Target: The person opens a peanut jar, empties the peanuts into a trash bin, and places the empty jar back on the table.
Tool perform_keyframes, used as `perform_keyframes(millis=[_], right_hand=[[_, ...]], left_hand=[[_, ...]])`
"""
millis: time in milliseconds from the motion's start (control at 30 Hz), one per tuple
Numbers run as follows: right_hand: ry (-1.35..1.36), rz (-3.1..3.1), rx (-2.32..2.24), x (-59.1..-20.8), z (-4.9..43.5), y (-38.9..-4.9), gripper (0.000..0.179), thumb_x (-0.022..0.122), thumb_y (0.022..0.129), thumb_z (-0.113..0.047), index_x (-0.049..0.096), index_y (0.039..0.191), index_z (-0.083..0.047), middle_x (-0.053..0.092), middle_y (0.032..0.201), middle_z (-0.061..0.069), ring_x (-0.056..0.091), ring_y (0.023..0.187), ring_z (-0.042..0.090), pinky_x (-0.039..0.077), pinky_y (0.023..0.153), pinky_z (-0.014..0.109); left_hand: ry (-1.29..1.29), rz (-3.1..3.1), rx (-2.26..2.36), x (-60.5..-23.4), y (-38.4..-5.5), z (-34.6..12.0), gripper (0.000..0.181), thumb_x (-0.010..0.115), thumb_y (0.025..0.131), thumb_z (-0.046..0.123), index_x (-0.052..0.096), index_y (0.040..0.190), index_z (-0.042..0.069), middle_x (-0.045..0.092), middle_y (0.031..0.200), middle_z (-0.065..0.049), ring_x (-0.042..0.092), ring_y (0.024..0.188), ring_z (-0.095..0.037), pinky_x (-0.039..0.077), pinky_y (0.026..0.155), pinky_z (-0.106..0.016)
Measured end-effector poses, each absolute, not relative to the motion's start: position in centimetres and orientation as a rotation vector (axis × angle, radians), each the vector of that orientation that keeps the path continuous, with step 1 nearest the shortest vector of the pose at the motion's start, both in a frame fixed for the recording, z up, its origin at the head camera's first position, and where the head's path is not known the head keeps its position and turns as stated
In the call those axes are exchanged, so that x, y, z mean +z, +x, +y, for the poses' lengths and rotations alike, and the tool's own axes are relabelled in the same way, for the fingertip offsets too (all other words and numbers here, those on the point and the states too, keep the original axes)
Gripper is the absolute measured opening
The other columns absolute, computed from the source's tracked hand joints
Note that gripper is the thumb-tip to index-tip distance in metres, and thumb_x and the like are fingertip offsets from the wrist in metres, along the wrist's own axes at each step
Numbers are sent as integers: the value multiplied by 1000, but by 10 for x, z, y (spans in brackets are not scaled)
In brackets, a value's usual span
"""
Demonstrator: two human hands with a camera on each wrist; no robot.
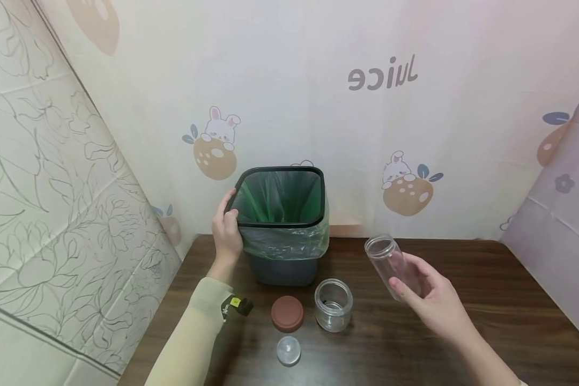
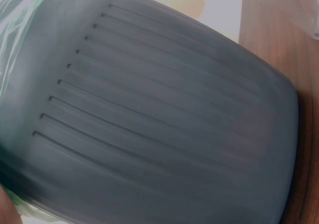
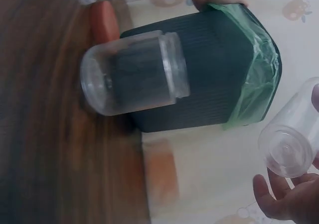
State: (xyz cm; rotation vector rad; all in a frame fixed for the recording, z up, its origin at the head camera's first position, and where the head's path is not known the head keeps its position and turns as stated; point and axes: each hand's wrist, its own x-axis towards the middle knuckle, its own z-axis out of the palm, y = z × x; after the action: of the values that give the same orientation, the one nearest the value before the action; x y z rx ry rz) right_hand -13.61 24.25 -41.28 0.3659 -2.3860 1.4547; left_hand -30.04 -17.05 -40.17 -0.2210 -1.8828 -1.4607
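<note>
My left hand [image 1: 228, 233] grips the left side of the black rim of a dark grey trash bin [image 1: 283, 272], its thumb at the rim. The bin stands upright, lined with a green translucent bag [image 1: 287, 244] folded over the rim. To the right of the bin, my right hand [image 1: 436, 303] holds a tall clear plastic jar [image 1: 385, 260] without a lid, raised over the table, its mouth leaning left and up. Its round base [image 3: 285, 152] faces the right wrist camera. A wider clear jar [image 1: 334, 306], also lidless, stands upright in front of the bin.
Left of the wider jar, a reddish-brown round lid [image 1: 287, 313] lies on the dark wood table [image 1: 391, 343]. A small clear lid [image 1: 288, 351] is nearer to me. Behind the table hangs a printed curtain [image 1: 289, 80]; patterned panels flank both sides.
</note>
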Motion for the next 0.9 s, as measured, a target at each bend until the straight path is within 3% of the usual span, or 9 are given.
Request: perform_keyframes(millis=[100, 233, 300, 333, 467, 500, 733, 833, 900], right_hand=[[376, -2400, 1433, -420, 243, -132, 57, 84, 93, 0, 64, 146, -7, 71, 124, -17, 68, 108, -2, 55, 85, 15], [419, -2429, 1435, -429, 240, -126, 61, 88, 89, 0, 63, 145, -9, 72, 123, -9, 69, 107, 0, 56, 86, 17], [449, -2443, 1439, -434, 237, -124, 62, 89, 88, -1, 63, 144, -11, 71, 120, -4, 70, 106, 3, 56, 86, 18], [464, -2445, 1442, -436, 234, -123, 62, 90, 88, -2, 63, 143, -11, 71, 119, -2, 71, 105, 4, 56, 87, 18], [519, -2439, 1461, -446, 225, -119, 62, 92, 86, -3, 63, 141, -11, 72, 117, 2, 72, 103, 8, 57, 89, 19], [531, -2436, 1480, -449, 223, -118, 62, 92, 86, -4, 62, 141, -10, 72, 118, 2, 73, 104, 9, 57, 89, 20], [555, -2477, 1637, -471, 206, -110, 58, 96, 84, -13, 61, 130, -12, 72, 124, 6, 70, 113, 10, 61, 92, 27], [599, -2479, 1729, -479, 200, -107, 59, 97, 83, -11, 59, 128, -11, 69, 124, 9, 71, 110, 12, 62, 90, 29], [638, -2485, 1758, -484, 197, -106, 59, 97, 83, -12, 58, 128, -11, 68, 123, 8, 72, 107, 13, 62, 88, 28]], left_hand=[[-220, -1878, -1459, -401, -301, -171, 59, 38, 100, 16, 66, 151, 12, 72, 127, -18, 54, 101, -22, 37, 91, -39], [-222, -1880, -1466, -403, -302, -171, 58, 39, 100, 16, 66, 152, 12, 71, 137, -14, 52, 99, -19, 37, 93, -37], [-219, -1879, -1472, -403, -303, -172, 58, 40, 100, 16, 66, 152, 13, 71, 140, -12, 51, 89, -18, 38, 91, -36], [-219, -1879, -1474, -403, -303, -172, 58, 40, 100, 16, 66, 152, 14, 72, 134, -14, 44, 79, -20, 37, 86, -37], [-220, -1885, -1477, -404, -303, -172, 58, 40, 100, 18, 66, 152, 15, 72, 135, -13, 31, 69, -22, 36, 82, -37], [-219, -1888, -1475, -403, -303, -172, 59, 40, 100, 18, 66, 152, 15, 71, 139, -11, 35, 71, -21, 36, 83, -37], [-219, -1884, -1472, -403, -302, -173, 59, 40, 100, 18, 66, 152, 14, 73, 125, -16, 38, 75, -18, 36, 85, -38], [-230, -1886, -1471, -404, -303, -173, 59, 39, 100, 18, 65, 153, 13, 68, 146, -10, 40, 82, -21, 36, 92, -39], [-232, -1887, -1471, -404, -303, -173, 59, 39, 100, 18, 65, 153, 12, 68, 147, -10, 43, 86, -22, 36, 93, -40]])
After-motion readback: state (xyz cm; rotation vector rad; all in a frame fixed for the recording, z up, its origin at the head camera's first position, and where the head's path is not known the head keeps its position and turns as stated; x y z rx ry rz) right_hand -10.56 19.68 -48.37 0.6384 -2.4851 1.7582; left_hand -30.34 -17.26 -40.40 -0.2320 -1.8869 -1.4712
